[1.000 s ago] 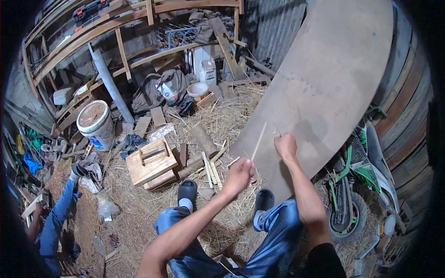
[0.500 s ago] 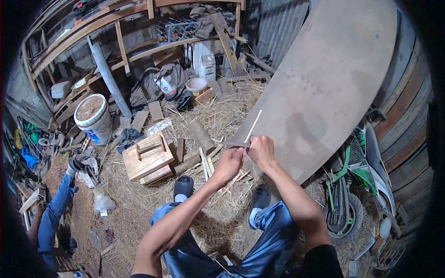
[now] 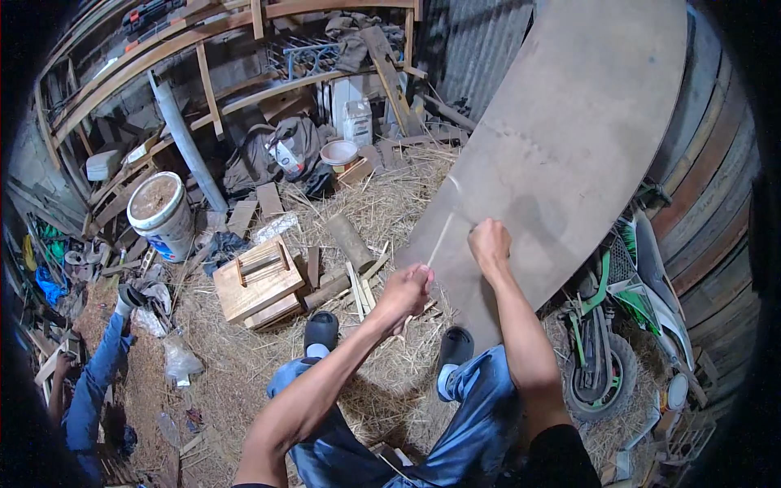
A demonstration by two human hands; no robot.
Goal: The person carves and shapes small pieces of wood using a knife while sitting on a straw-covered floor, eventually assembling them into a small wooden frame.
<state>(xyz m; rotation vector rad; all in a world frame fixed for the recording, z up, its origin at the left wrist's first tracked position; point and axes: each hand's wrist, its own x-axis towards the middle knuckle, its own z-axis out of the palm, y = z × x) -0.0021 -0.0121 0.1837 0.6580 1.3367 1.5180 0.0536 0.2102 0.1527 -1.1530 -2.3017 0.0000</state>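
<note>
My left hand (image 3: 407, 291) is closed around the lower end of a thin pale wooden strip (image 3: 442, 237), which points up and away over the edge of the large board. To its right, my right hand (image 3: 490, 243) is a fist, apart from the strip. It grips a knife whose grey blade is now only a faint smear of motion; the handle is hidden in the fingers. Straw and several loose pale strips (image 3: 356, 291) lie on the ground beyond my left foot.
A large flat board (image 3: 569, 146) leans at the right, beside a green and white motorbike (image 3: 602, 358). Left of my feet sits a wooden block (image 3: 259, 285) with strips on top. Farther off are a white bucket (image 3: 159, 207) and another person's leg (image 3: 98, 374).
My hands have drawn apart: the right moved to the right and slightly toward me, taking the knife off the strip. The left stays near its place, and the strip's upper end is blurred.
</note>
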